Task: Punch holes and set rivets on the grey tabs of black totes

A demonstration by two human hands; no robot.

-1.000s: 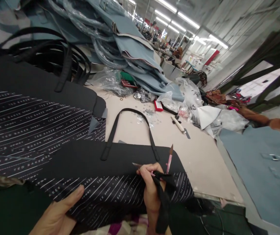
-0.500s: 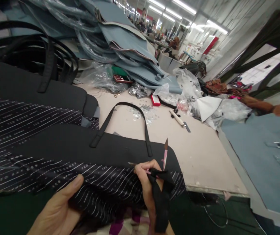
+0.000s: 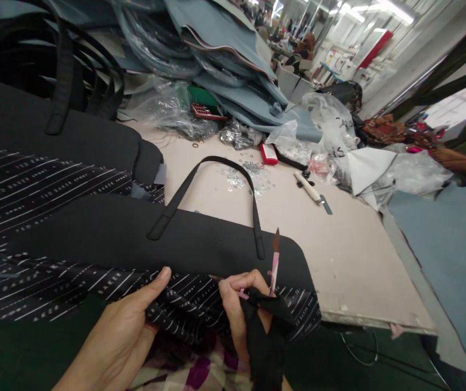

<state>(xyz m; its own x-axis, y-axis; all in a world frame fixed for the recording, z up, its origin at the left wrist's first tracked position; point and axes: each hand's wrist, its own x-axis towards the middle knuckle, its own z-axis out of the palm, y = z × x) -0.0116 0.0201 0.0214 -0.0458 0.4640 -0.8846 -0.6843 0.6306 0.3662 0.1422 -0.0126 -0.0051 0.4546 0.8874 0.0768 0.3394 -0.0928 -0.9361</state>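
A black bag panel [image 3: 127, 233] with a looped strap handle [image 3: 220, 165] lies across the near edge of the table. Its striped printed lining [image 3: 188, 307] hangs toward me. My left hand [image 3: 123, 336] grips the lining's near edge, thumb on top. My right hand [image 3: 239, 309] pinches small pink-handled scissors [image 3: 274, 260], blade pointing up, together with a loose black strap [image 3: 263, 342] that drops over my wrist. The hand sits at the panel's lower right corner.
More black panels with handles [image 3: 54, 119] pile at the left. Blue-grey leather pieces [image 3: 233, 60] and plastic bags [image 3: 326, 125] heap at the back. Metal rings [image 3: 249, 176], a red box [image 3: 269, 153] and a white-handled knife [image 3: 310, 187] lie on the beige tabletop [image 3: 339, 255]. A blue sheet [image 3: 445, 244] is right.
My left hand has slid rightward along the lining toward my right hand, gathering the fabric. The view has tilted down slightly. My right hand keeps the scissors and strap.
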